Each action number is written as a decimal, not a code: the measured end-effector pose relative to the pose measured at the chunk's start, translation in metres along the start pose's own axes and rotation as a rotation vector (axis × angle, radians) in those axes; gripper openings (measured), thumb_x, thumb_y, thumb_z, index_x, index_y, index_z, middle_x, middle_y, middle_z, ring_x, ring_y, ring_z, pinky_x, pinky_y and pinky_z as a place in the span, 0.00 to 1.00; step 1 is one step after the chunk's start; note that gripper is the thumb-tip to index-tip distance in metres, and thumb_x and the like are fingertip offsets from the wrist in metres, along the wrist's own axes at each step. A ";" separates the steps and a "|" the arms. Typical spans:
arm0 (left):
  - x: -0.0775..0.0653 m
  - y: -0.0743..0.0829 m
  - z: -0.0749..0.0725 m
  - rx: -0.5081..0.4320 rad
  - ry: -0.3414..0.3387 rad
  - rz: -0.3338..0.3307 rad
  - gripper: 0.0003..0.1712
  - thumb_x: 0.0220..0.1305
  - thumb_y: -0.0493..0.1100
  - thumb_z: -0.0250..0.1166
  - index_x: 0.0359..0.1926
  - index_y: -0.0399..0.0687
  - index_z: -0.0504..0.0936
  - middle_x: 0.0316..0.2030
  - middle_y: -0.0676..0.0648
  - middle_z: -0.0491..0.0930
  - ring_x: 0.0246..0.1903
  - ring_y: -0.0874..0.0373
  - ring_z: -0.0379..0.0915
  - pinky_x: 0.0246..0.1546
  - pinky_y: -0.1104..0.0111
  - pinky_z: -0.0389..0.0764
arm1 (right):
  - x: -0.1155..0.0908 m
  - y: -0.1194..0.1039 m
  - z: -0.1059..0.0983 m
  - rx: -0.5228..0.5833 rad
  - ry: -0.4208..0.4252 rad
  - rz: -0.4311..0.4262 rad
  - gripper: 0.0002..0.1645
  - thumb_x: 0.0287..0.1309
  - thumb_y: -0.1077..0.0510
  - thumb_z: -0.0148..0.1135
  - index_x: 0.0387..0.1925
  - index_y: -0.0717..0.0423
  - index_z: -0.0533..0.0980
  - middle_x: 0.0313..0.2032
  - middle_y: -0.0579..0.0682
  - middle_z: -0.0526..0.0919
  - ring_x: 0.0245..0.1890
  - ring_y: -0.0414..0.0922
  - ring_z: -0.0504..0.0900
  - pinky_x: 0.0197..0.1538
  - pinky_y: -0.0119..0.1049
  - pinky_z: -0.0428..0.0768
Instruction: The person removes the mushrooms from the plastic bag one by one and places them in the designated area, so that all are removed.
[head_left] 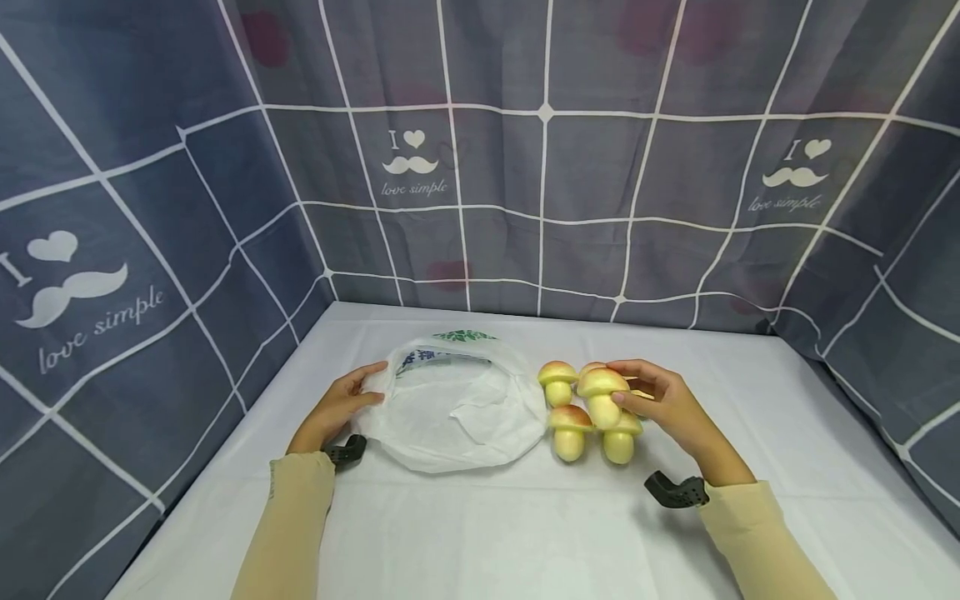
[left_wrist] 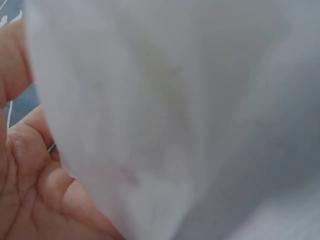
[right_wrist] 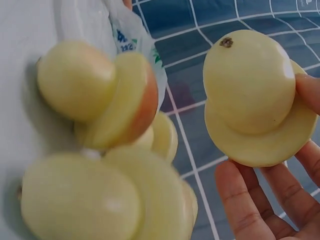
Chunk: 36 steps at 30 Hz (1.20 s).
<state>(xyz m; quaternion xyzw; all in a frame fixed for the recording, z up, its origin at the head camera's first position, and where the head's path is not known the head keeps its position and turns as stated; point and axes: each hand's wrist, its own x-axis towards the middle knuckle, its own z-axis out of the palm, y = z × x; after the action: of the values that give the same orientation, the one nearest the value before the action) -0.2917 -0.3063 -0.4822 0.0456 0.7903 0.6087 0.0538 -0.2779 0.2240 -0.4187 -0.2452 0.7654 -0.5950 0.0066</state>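
Note:
A white plastic bag (head_left: 431,433) with green and blue print lies on the table, its mouth spread wide toward me. My left hand (head_left: 337,408) grips the bag's left edge between thumb and fingers; in the left wrist view the bag's film (left_wrist: 130,110) covers most of the picture and hides the fingertips. My right hand (head_left: 667,400) pinches a yellow toy mushroom (head_left: 602,398) with a reddish-brown cap top, lifted above the others. Several like it stand just below and around it, among them one mushroom (head_left: 557,383) at the back left and another mushroom (head_left: 568,433) in front.
A white cloth covers the table (head_left: 480,533). Dark grey-blue curtains (head_left: 502,158) with white grid lines close off the back and both sides. Black wrist mounts (head_left: 675,490) sit at both cuffs. The bag lies directly left of the mushroom cluster.

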 end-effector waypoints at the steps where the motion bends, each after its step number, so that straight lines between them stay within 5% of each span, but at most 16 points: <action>1: 0.000 0.000 0.000 0.000 0.000 0.003 0.42 0.73 0.31 0.66 0.83 0.32 0.60 0.86 0.33 0.44 0.84 0.37 0.37 0.81 0.44 0.49 | -0.002 0.001 -0.002 0.000 0.005 0.007 0.22 0.71 0.66 0.68 0.64 0.61 0.81 0.54 0.33 0.86 0.50 0.37 0.86 0.45 0.32 0.85; 20: 0.001 -0.003 -0.002 0.005 -0.009 0.014 0.42 0.73 0.31 0.66 0.82 0.31 0.60 0.85 0.32 0.45 0.84 0.37 0.38 0.80 0.43 0.49 | -0.019 0.015 -0.038 -0.035 0.004 -0.028 0.23 0.70 0.72 0.65 0.65 0.67 0.79 0.58 0.33 0.87 0.53 0.35 0.85 0.54 0.26 0.81; 28: 0.000 -0.002 0.000 0.007 -0.007 0.009 0.42 0.73 0.31 0.66 0.82 0.31 0.60 0.85 0.32 0.45 0.84 0.38 0.39 0.80 0.45 0.49 | -0.026 0.028 -0.056 -0.029 0.003 -0.008 0.25 0.69 0.74 0.65 0.63 0.55 0.83 0.57 0.31 0.86 0.52 0.33 0.85 0.53 0.25 0.81; 32: 0.000 -0.002 0.000 0.007 -0.011 0.009 0.42 0.73 0.32 0.67 0.82 0.32 0.60 0.86 0.33 0.46 0.84 0.39 0.41 0.77 0.62 0.60 | -0.030 0.034 -0.063 -0.011 -0.004 0.016 0.25 0.69 0.74 0.64 0.62 0.51 0.84 0.55 0.33 0.87 0.51 0.33 0.86 0.52 0.26 0.82; 36: 0.000 -0.002 -0.001 -0.003 -0.011 0.018 0.42 0.73 0.31 0.66 0.82 0.32 0.60 0.85 0.33 0.46 0.83 0.39 0.42 0.60 0.83 0.65 | -0.034 0.041 -0.069 0.016 -0.011 0.029 0.26 0.70 0.74 0.63 0.61 0.48 0.84 0.54 0.34 0.87 0.50 0.34 0.87 0.52 0.27 0.83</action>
<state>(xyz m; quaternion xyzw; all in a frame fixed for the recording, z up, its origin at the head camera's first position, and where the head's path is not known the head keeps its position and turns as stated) -0.2916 -0.3075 -0.4835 0.0560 0.7887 0.6100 0.0527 -0.2843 0.3068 -0.4452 -0.2375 0.7640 -0.5996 0.0215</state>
